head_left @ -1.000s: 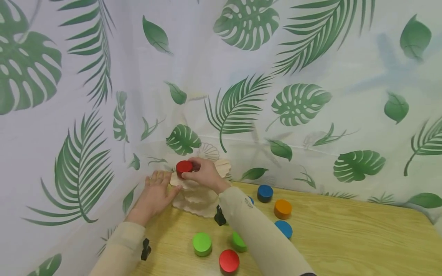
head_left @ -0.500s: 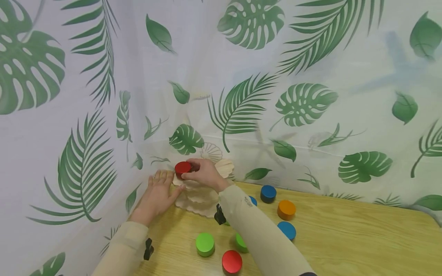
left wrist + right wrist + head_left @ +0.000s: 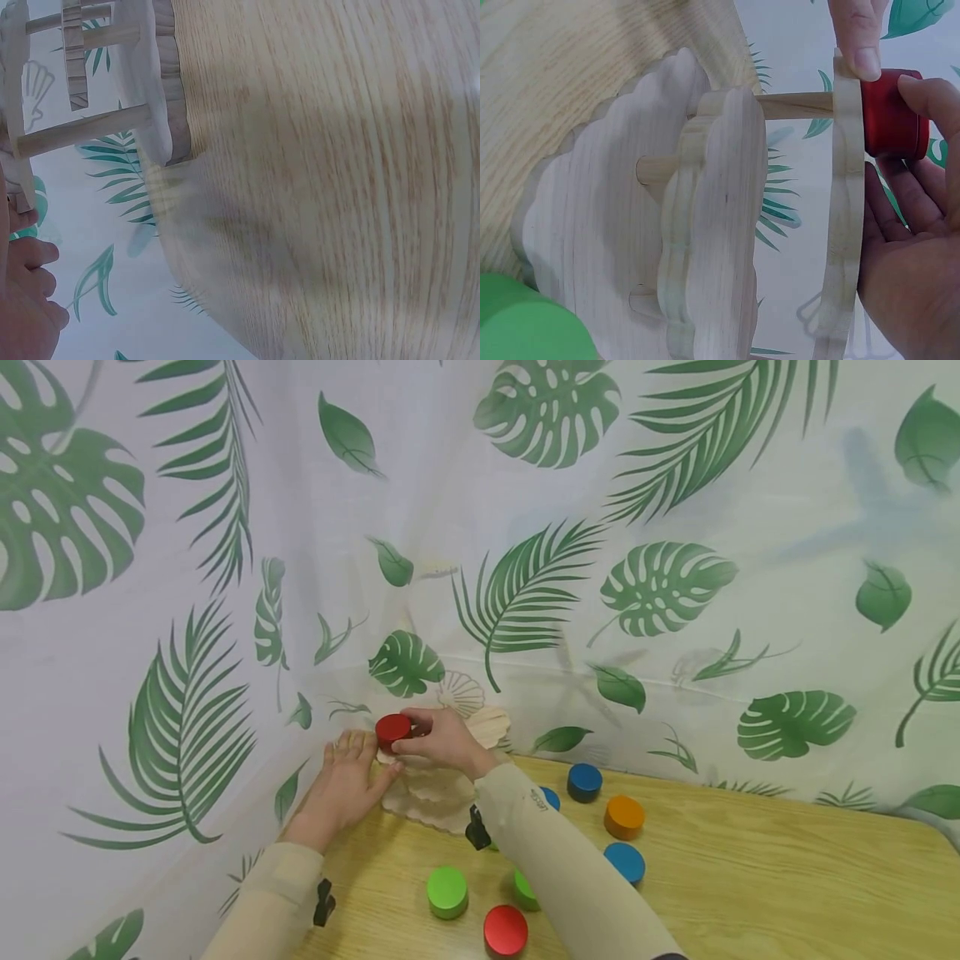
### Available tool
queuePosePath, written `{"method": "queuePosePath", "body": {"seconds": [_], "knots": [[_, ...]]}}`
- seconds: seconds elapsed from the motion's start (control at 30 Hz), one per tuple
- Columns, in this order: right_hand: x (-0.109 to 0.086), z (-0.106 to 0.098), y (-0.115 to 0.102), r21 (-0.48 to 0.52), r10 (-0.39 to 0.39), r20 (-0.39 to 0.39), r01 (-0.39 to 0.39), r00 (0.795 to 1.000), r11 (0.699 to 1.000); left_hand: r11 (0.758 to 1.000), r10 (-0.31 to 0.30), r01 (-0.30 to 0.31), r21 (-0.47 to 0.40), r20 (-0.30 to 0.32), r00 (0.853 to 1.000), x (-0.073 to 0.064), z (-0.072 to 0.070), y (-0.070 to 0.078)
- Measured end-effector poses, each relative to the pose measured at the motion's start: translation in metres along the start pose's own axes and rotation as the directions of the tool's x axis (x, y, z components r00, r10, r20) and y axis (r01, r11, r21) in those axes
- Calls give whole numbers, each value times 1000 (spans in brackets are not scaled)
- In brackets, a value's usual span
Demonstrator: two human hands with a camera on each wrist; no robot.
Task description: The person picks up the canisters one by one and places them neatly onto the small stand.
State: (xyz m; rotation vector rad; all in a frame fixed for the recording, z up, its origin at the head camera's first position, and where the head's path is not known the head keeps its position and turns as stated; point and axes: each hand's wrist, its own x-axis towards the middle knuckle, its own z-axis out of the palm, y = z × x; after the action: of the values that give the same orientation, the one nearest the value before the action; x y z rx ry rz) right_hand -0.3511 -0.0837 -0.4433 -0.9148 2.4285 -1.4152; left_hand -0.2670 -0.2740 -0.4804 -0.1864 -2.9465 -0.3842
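My right hand grips a short red cylinder between thumb and fingers. The cylinder sits against the top board of a tiered wooden stand with scalloped edges. Dowels join its boards, as the right wrist view shows. My left hand lies at the stand's left side, fingers extended, its thumb reaching the top board near the red cylinder. Only part of the left hand appears in the left wrist view, beside the stand's board.
Loose cylinders lie on the wood-grain table: green, red, orange and blue, among others. My right sleeve partly covers some. Leaf-print cloth walls close off the left and back.
The red cylinder, with my right hand on it, has shifted slightly left on the stand toward the left hand. The left hand stays by the stand. The head view has turned slightly left.
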Motion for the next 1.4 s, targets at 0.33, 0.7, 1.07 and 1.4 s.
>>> {"method": "queuePosePath", "body": {"seconds": [0.33, 0.7, 1.07, 1.4], "knots": [[-3, -7, 3, -62, -18, -8, 18, 1000, 998, 1000, 5, -5, -2, 3, 1000, 1, 0, 3], [-15, -21, 9, -7, 17, -29, -17, 999, 1000, 1000, 7, -7, -7, 11, 1000, 2, 2, 6], [-48, -51, 12, 50, 19, -111, -13, 994, 999, 1000, -7, 7, -25, 20, 1000, 0, 0, 6], [-96, -90, 30, 121, 92, -144, -75, 985, 990, 999, 2, -2, -44, 10, 1000, -2, 2, 3]]}}
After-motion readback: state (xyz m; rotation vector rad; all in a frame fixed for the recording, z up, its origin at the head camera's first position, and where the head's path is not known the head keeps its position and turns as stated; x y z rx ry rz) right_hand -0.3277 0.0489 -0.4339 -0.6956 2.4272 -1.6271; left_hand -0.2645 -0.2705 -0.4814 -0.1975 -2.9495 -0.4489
